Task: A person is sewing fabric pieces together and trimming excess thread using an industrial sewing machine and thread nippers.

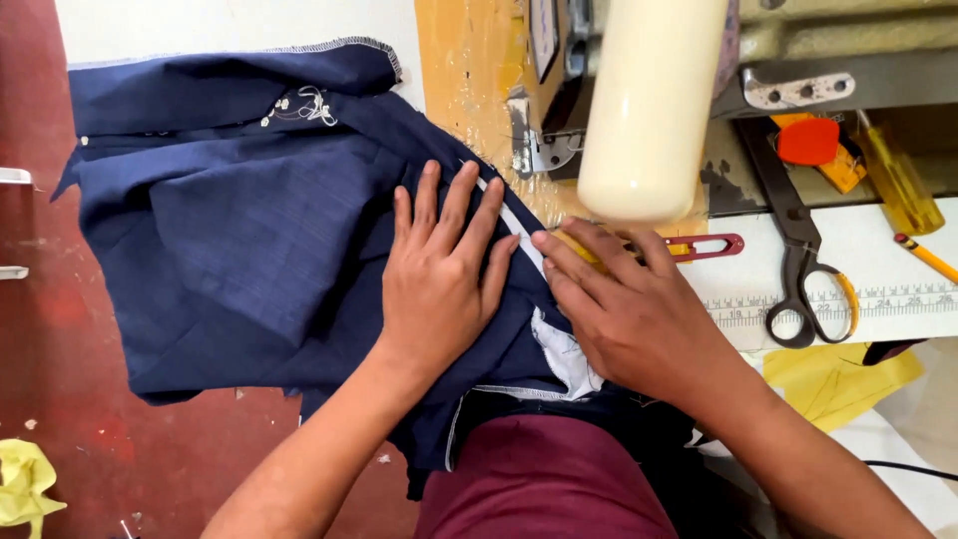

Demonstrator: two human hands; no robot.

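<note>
On the sewing table, beside a cream machine head (649, 100): navy fabric (230, 240) spread flat, draping off the near edge. Left hand (439, 274) pressed palm-down on the cloth, fingers spread. Right hand (629, 309) just beside, fingers together, flat on the seam edge. Black scissors (798, 250) and red thread snips (709, 246) further right.

Both hands, left (439, 284) and right (624, 309), press flat on navy fabric (230, 250) beside a sewing machine (649, 100).

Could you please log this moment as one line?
left hand: flat on navy fabric | right hand: pressing fabric edge | scissors: untouched
</note>
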